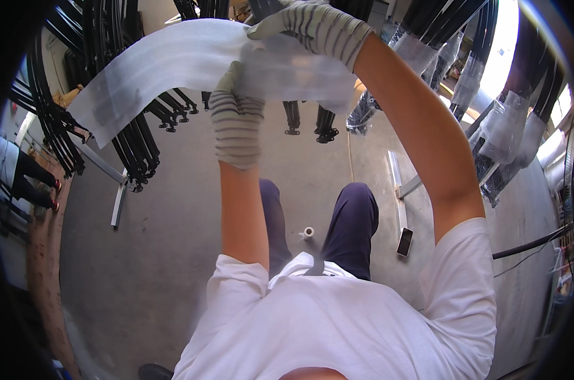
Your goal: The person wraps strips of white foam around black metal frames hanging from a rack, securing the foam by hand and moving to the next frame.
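Note:
A long, whitish, see-through sheet of packing foam or film (167, 60) stretches across the upper part of the head view, its left end drooping. My left hand (237, 123), in a striped knit glove, is closed on the sheet's lower edge with the thumb up. Higher and to the right, my right hand (315, 28), gloved alike, pinches the sheet's upper edge; some of its fingertips are cut off by the top of the view. To the right of my left hand the sheet is doubled or blurred, so its folds cannot be made out.
Bundles of black metal rods (119, 120) hang behind the sheet and to the left. On the right, more rod bundles (511, 126) are wrapped in clear plastic. Metal stand legs (398, 196) rest on the grey floor, near a small roll (308, 232). Another person (31, 174) stands far left.

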Available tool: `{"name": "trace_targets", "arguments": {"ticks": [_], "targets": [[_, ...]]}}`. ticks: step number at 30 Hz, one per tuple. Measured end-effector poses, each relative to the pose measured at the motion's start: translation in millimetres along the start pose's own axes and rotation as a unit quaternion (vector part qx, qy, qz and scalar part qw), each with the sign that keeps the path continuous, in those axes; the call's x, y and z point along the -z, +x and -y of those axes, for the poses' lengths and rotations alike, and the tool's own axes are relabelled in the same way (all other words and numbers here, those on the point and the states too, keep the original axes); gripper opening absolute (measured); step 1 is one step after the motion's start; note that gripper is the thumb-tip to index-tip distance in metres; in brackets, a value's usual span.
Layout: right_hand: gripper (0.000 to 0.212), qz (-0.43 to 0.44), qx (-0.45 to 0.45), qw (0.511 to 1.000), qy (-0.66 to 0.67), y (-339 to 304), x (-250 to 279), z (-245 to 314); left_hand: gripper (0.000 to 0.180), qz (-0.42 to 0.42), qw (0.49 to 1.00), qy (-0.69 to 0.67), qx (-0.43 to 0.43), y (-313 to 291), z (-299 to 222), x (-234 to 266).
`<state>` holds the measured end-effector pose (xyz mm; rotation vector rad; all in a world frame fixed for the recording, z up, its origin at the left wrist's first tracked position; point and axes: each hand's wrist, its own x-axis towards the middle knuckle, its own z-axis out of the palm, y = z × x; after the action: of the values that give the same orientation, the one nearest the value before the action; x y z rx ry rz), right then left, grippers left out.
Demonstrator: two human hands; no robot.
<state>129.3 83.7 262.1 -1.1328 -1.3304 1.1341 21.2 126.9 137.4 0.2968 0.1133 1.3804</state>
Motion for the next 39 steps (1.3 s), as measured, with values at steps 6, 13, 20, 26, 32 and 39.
{"name": "trace_targets", "arguments": {"ticks": [6, 13, 20, 26, 32, 39], "targets": [[0.017, 0.006, 0.058, 0.991, -0.117, 25.6, 12.2, -13.6, 0.031, 0.227, 0.971, -0.047, 0.059, -10.7, -9.9, -16.4], [0.016, -0.061, 0.005, 0.971, -0.229, 21.9, 12.6, -7.6, 0.037, 0.15, 0.947, 0.269, -0.086, 13.7, 1.2, 17.1], [0.025, -0.062, -0.026, 0.935, -0.348, 14.1, -5.2, 7.3, 0.026, 0.121, 0.91, 0.379, -0.119, -15.1, 42.9, 90.2], [0.03, 0.009, 0.091, 0.979, -0.183, -1.3, -6.7, -5.2, 0.019, 0.169, 0.888, 0.42, -0.077, -3.6, 68.1, 115.6], [0.032, -0.012, 0.063, 0.967, -0.245, -0.4, -2.6, -7.0, 0.015, 0.22, 0.873, 0.426, -0.085, -4.4, 63.7, 101.2], [0.032, -0.104, -0.073, 0.736, -0.666, 1.2, -14.0, -37.4, 0.023, 0.312, 0.786, 0.469, -0.254, 23.5, 61.2, 131.5]]}}
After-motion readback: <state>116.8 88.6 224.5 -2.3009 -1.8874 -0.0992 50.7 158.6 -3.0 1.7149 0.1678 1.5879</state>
